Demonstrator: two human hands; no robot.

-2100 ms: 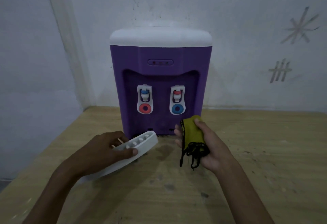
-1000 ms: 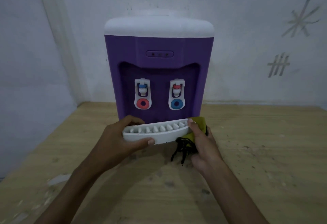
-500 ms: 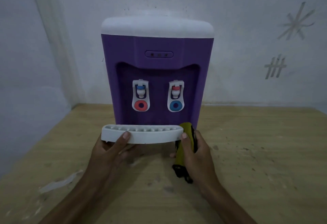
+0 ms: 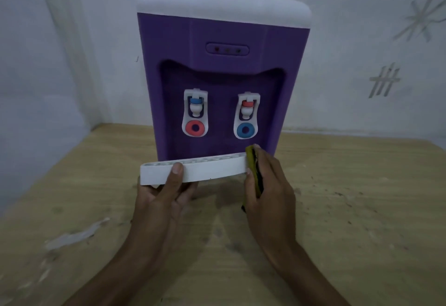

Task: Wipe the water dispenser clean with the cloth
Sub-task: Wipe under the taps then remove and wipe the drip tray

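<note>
The left hand (image 4: 160, 199) grasps a long white plastic drip tray (image 4: 193, 169) from below, its thumb pressed flat against the smooth, gently curved front face and the other fingers tucked under the tray's underside. A row of small rounded bumps or slots runs along the tray's top, though the dim light blurs their exact form. The tray sits level, its back edge right at the base of the water dispenser (image 4: 222, 83), which rises directly beyond both hands.

The right hand (image 4: 270, 185) is clenched around the cloth (image 4: 253, 170), a folded pad of yellow-green fabric with a dark, stringy trim (only a narrow strip of it shows between thumb and fingers). The cloth is pressed against the tray's right end, and the fingertips reach up toward the dispenser's recess.

The dispenser is a boxy body of matte purple plastic with a rounded white lid. Above the hands, inside its recessed bay, hang two white taps: the left tap (image 4: 196, 112) has a blue cap and a red ring, the right tap (image 4: 246, 116) a red cap and a blue ring. A small oval indicator panel (image 4: 227, 49) sits higher.

Under the wrists lies a pale wooden table (image 4: 350, 221), grainy, specked and scuffed, with a whitish smear to the left of the left forearm. Rough whitewashed walls stand behind.
</note>
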